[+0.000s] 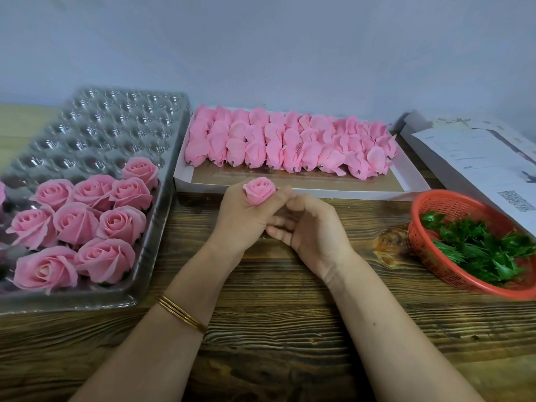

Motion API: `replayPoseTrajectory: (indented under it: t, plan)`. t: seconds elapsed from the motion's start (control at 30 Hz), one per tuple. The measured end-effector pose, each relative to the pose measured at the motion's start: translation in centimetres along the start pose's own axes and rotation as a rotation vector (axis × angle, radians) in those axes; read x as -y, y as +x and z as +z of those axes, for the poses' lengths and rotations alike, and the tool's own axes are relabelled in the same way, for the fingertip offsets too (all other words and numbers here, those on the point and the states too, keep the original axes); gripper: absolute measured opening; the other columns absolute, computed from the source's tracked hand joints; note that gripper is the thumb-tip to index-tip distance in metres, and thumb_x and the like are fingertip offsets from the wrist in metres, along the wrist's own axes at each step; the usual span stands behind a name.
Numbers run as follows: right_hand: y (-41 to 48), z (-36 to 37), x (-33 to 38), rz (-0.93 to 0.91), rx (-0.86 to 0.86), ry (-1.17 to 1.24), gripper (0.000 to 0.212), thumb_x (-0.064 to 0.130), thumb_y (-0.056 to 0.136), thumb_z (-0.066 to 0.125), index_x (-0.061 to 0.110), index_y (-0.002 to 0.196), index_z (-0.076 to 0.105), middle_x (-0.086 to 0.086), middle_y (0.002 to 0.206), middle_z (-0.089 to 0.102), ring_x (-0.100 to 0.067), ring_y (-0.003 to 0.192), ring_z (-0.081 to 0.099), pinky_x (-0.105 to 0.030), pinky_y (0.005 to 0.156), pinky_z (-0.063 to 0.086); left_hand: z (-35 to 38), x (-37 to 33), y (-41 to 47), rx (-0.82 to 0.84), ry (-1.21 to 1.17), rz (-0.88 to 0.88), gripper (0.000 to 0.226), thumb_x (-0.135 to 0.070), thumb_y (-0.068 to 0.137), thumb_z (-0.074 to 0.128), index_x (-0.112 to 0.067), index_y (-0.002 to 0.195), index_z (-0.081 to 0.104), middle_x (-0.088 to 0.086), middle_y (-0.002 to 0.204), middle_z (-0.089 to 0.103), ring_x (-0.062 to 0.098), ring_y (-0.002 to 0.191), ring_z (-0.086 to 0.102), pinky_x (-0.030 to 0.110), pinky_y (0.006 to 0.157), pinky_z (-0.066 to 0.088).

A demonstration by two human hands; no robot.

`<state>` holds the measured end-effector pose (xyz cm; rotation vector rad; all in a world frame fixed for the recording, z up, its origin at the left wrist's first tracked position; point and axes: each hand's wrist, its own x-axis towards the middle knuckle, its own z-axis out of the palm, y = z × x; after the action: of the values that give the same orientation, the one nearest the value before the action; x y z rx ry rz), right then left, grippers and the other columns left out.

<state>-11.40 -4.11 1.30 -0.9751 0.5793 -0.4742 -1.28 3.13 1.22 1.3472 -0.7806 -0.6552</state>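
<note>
Gripping a pink rose head (259, 193) in curled fingers, the left hand (246, 220) holds it over the wooden table (290, 300), near the petal box (348, 195). The right hand (309, 226) curls beside it; its grasp I cannot tell.

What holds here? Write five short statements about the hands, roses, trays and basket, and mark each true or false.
1. The left hand holds a pink rose. True.
2. The orange basket holds petals. False: it holds green leaves.
3. The clear tray is full of roses. False: the roses sit only at its near end.
4. The white box holds rows of pink petal bundles. True.
5. The bangles circle the right wrist. False: the bangles are on the left wrist.
</note>
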Motion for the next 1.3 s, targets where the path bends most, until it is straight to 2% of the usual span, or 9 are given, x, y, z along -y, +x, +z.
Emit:
replayPoseTrajectory:
  t: [0.07,0.2,0.27,0.37,0.57,0.7,0.97,1.1,1.3]
  plan:
    - [0.06,0.01,-0.08,-0.07,-0.085,-0.01,0.01,0.021,0.076,0.061,0.013,0.08,0.067,0.001,0.07,0.065,-0.013,0.067,0.061,-0.025,0.067,0.054,0.03,0.25,0.15,-0.027,0.075,0.071,0.023,-0.011,0.088,0.073,-0.016,0.066,0.067,-0.011,0.059,0.063,0.0,0.058,0.058,0.014,0.056,0.046]
    - [0.39,0.04,-0.18,-0.113,-0.138,-0.072,0.035,0.031,0.07,0.067,0.011,0.099,0.068,-0.001,0.087,0.07,-0.014,0.085,0.065,-0.029,0.079,0.053,0.19,0.43,0.18,-0.012,0.202,0.132,0.041,-0.012,0.086,0.074,-0.039,0.057,0.063,-0.018,0.058,0.06,-0.002,0.06,0.054,0.018,0.062,0.043]
    - [0.26,0.3,-0.25,-0.114,-0.127,-0.086,0.04,0.032,0.072,0.069,0.009,0.105,0.069,-0.006,0.098,0.073,-0.016,0.095,0.068,-0.031,0.084,0.053,0.29,0.54,0.06,0.001,0.234,0.14,0.036,-0.013,0.086,0.074,-0.037,0.062,0.062,-0.017,0.062,0.063,0.003,0.065,0.057,0.024,0.065,0.045]
    - [0.01,0.54,-0.35,-0.127,-0.107,-0.046,0.023,0.024,0.079,0.071,0.01,0.097,0.068,-0.005,0.09,0.073,-0.013,0.087,0.07,-0.024,0.073,0.054,0.49,0.5,-0.18,0.011,0.282,0.153,0.027,-0.016,0.087,0.074,-0.035,0.071,0.063,-0.016,0.066,0.065,0.003,0.067,0.06,0.024,0.065,0.047]
    - [-0.13,0.69,-0.25,-0.129,-0.103,-0.036,0.005,0.014,0.088,0.066,0.011,0.089,0.069,-0.007,0.087,0.072,-0.015,0.085,0.068,-0.023,0.072,0.053,0.43,0.24,-0.31,0.023,0.33,0.147,0.021,-0.02,0.088,0.073,-0.037,0.077,0.064,-0.015,0.071,0.067,0.002,0.072,0.063,0.024,0.069,0.051]
    - [-0.1,0.64,-0.27,-0.128,-0.105,-0.033,0.005,0.015,0.086,0.069,0.01,0.088,0.069,-0.007,0.085,0.073,-0.015,0.083,0.069,-0.024,0.071,0.053,0.43,0.24,-0.39,0.032,0.332,0.145,0.024,-0.021,0.088,0.073,-0.039,0.075,0.064,-0.02,0.067,0.066,-0.001,0.069,0.062,0.015,0.064,0.045]
    - [-0.09,0.7,-0.4,-0.119,-0.1,-0.045,0.037,0.024,0.069,0.073,0.003,0.098,0.068,-0.012,0.088,0.072,-0.018,0.083,0.07,-0.026,0.074,0.055,0.33,0.5,-0.37,0.018,0.363,0.154,0.029,-0.017,0.086,0.072,-0.036,0.068,0.063,-0.02,0.063,0.065,0.0,0.064,0.06,0.015,0.06,0.043]
    - [-0.03,0.61,-0.5,-0.128,-0.098,-0.066,0.029,0.024,0.069,0.076,0.007,0.091,0.07,-0.011,0.088,0.073,-0.018,0.083,0.071,-0.026,0.072,0.055,0.38,0.65,-0.25,0.002,0.382,0.123,0.011,-0.017,0.086,0.073,-0.02,0.075,0.071,-0.006,0.069,0.069,0.01,0.07,0.065,0.024,0.062,0.049]
    - [-0.09,0.51,-0.6,-0.126,-0.084,-0.089,0.031,0.026,0.07,0.078,0.007,0.094,0.071,-0.012,0.091,0.075,-0.02,0.087,0.073,-0.027,0.074,0.056,0.39,0.72,-0.17,-0.032,0.403,0.105,0.007,-0.017,0.086,0.073,-0.02,0.08,0.074,-0.007,0.073,0.071,0.007,0.072,0.065,0.021,0.064,0.05]
